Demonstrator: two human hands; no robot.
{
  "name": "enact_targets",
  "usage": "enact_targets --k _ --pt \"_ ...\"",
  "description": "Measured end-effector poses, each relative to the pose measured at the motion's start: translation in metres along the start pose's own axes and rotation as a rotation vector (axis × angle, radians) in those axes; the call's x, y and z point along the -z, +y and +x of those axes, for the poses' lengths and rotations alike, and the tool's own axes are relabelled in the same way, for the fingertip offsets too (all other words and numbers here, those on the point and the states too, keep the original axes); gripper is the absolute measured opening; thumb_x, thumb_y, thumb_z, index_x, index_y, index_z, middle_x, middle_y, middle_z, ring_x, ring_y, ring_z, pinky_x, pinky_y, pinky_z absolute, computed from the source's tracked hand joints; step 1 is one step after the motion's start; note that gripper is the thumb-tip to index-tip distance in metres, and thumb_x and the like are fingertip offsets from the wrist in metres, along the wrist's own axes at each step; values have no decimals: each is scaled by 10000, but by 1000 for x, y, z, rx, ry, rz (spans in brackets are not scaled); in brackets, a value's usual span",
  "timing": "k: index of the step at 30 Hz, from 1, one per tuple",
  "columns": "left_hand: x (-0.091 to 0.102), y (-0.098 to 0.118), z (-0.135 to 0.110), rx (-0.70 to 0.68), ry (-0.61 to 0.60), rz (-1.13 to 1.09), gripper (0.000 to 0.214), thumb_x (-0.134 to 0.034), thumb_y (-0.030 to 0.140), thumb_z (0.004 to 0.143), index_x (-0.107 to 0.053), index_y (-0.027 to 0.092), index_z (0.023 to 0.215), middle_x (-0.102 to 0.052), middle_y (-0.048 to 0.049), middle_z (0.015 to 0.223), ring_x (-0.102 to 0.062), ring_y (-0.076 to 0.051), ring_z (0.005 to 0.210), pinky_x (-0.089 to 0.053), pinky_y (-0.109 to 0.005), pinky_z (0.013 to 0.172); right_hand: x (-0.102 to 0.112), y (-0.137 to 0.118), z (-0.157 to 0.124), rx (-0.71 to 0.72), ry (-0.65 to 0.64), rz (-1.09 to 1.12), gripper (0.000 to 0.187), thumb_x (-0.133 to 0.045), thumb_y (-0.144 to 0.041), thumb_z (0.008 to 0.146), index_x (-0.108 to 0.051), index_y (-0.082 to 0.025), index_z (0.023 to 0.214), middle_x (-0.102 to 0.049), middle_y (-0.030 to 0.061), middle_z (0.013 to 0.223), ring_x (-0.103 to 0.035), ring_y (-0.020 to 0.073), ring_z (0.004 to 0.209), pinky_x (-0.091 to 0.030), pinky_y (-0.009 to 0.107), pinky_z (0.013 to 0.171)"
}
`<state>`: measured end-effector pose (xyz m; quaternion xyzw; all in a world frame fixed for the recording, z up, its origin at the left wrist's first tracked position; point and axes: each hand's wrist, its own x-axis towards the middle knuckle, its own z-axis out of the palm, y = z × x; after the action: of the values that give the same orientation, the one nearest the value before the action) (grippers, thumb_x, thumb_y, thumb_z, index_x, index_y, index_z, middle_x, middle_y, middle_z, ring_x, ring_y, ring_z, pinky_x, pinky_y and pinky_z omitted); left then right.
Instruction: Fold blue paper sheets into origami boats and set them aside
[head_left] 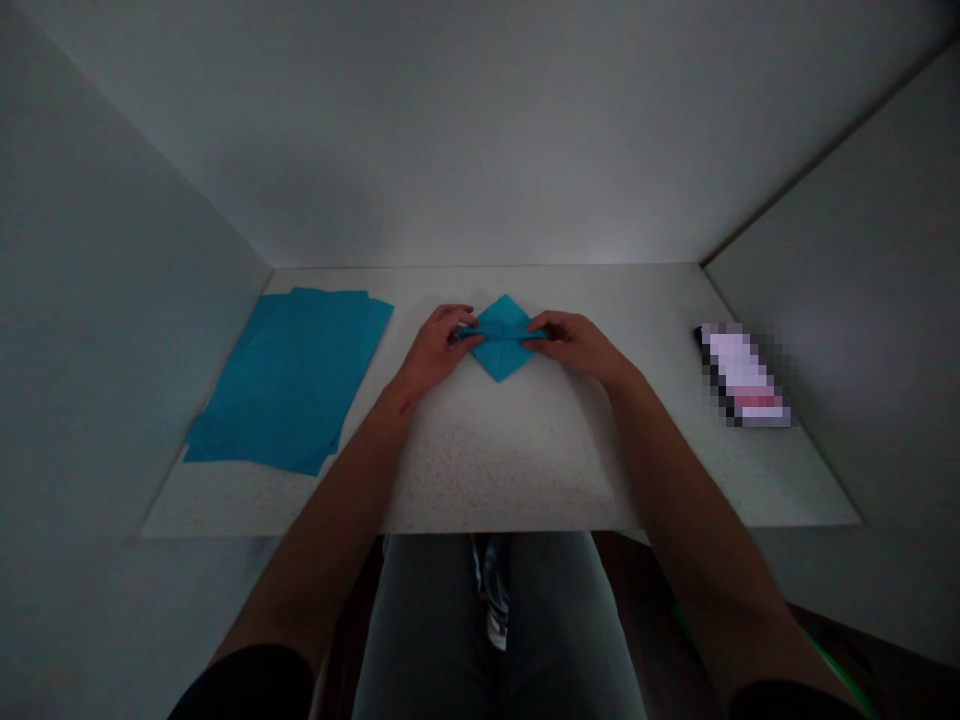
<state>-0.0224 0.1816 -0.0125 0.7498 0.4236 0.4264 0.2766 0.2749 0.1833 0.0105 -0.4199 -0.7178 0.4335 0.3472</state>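
Note:
A folded piece of blue paper lies near the middle of the white table, diamond-shaped with a narrow raised band across its width. My left hand pinches the left end of that band between thumb and fingers. At the opposite end, my right hand grips the band in the same way, thumb on the near side. One corner of the diamond points away from me and another points toward me. The fingers cover the tips of the band in part.
Several sheets of blue paper lie in a loose stack on the left of the table. A phone, blurred by pixels, lies at the right. White walls enclose the back and both sides.

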Motion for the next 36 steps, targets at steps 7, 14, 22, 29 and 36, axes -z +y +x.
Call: enact_targets --k 7,14,22,29,36 --pt "4 10 3 34 56 -100 139 -854 324 896 -793 216 958 -809 -33 915 -759 -170 840 -626 -316 825 6 -11 0 260 193 -133 134 -765 -266 881 -840 -276 992 -808 43 1050 -715 221 928 -563 374 841" --pt "11 25 2 21 203 -118 265 -924 463 864 -817 220 873 -822 -47 868 -761 -178 798 -638 -331 822 10 -8 1 244 298 -107 147 -825 -370 900 -851 -278 1011 -822 35 992 -711 213 856 -567 365 778" --pt "6 24 4 94 214 -264 403 -918 563 848 -734 205 844 -790 -47 843 -725 -158 761 -608 -301 751 7 0 6 170 379 83 460 -865 -708 851 -771 -260 889 -757 5 829 -658 178 732 -563 355 722" --pt "-2 18 8 22 220 -529 456 -967 583 799 -718 236 958 -704 26 795 -693 -109 727 -586 -232 702 0 -14 4 219 325 189 422 -872 -625 909 -735 -329 1177 -637 -42 740 -611 153 676 -537 299 653" --pt "4 16 8 114 135 -505 477 -882 645 871 -871 243 1128 -852 -93 1112 -777 -185 896 -660 -340 852 2 -19 3 197 302 147 464 -807 -710 923 -835 -292 1123 -789 36 1018 -690 184 853 -621 354 797"
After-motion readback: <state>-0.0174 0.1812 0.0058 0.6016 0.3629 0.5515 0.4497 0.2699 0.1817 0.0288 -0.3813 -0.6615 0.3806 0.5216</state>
